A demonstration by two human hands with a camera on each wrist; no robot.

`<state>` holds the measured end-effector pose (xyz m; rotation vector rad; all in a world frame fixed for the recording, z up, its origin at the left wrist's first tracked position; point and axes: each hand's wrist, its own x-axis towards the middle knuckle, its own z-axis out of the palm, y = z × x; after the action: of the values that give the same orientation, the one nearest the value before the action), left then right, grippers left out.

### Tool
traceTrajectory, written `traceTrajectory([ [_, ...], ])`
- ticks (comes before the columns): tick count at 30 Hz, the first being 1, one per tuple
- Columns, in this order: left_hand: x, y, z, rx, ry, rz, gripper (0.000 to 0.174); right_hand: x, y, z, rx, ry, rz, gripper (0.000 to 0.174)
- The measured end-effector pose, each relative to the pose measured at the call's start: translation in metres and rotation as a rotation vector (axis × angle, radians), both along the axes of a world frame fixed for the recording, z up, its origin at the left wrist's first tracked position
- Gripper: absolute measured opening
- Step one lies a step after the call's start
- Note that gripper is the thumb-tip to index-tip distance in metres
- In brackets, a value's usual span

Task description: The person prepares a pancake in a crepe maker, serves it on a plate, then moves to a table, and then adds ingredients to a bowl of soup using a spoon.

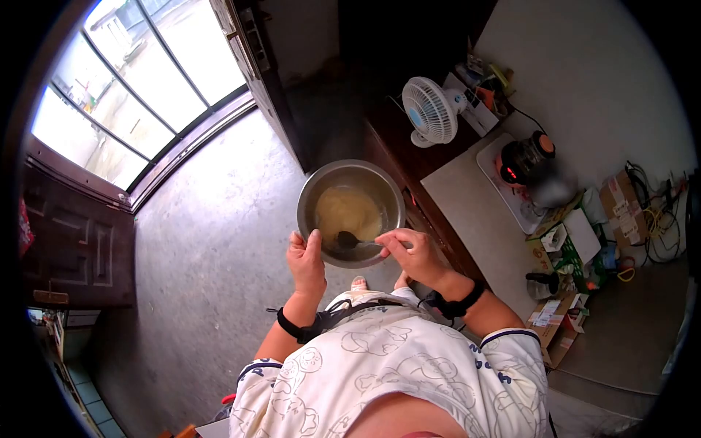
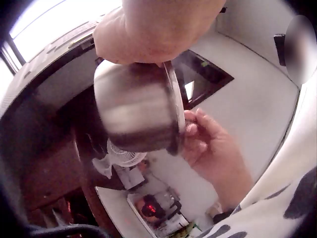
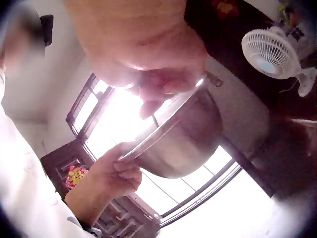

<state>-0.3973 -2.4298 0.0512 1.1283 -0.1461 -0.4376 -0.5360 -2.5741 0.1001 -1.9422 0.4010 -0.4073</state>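
A steel bowl (image 1: 394, 191) with a pale yellow mixture (image 1: 349, 212) inside is held up above the floor. My left hand (image 1: 306, 264) grips its near-left rim, thumb over the edge. My right hand (image 1: 418, 257) pinches the handle of a dark-headed spoon (image 1: 347, 239), whose head lies in the bowl at the mixture's near edge. In the left wrist view the bowl's outer wall (image 2: 136, 106) shows side-on, with the right hand (image 2: 213, 158) beyond the rim. The right wrist view shows the bowl (image 3: 185, 141) from below, the left hand (image 3: 106, 181) at its rim.
To the right stands a table (image 1: 467, 197) with a white fan (image 1: 431, 111), an appliance with a lit red display (image 1: 515, 164) on a tray, boxes and cables. An open door (image 1: 266, 80) stands ahead; barred glass panels are at the upper left. Grey floor (image 1: 212, 241) lies left.
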Motion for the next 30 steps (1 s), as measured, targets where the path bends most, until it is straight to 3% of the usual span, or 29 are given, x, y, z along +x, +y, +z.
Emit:
traceTrajectory([
  [9, 0.0, 0.001, 0.007, 0.029, 0.011, -0.003, 0.01, -0.004, -0.017, 0.008, 0.024, 0.051, -0.129, 0.022],
  [11, 0.0, -0.002, 0.004, 0.069, -0.024, -0.015, 0.01, 0.002, -0.007, 0.008, 0.229, 0.021, -0.111, 0.022],
  [15, 0.0, -0.005, 0.001, 0.114, -0.061, -0.01, 0.011, 0.009, -0.001, -0.004, 0.232, -0.001, -0.101, 0.021],
  [21, 0.003, -0.001, 0.004, 0.059, 0.042, -0.014, 0.011, -0.006, -0.022, -0.005, 0.154, 0.074, -0.155, 0.023],
  [23, 0.004, -0.002, 0.002, 0.061, 0.037, -0.001, 0.01, -0.006, -0.027, -0.001, -0.053, 0.077, -0.184, 0.023],
  [30, 0.004, -0.005, 0.001, 0.01, 0.032, -0.012, 0.007, 0.009, 0.0, -0.004, -0.024, -0.091, 0.03, 0.016],
])
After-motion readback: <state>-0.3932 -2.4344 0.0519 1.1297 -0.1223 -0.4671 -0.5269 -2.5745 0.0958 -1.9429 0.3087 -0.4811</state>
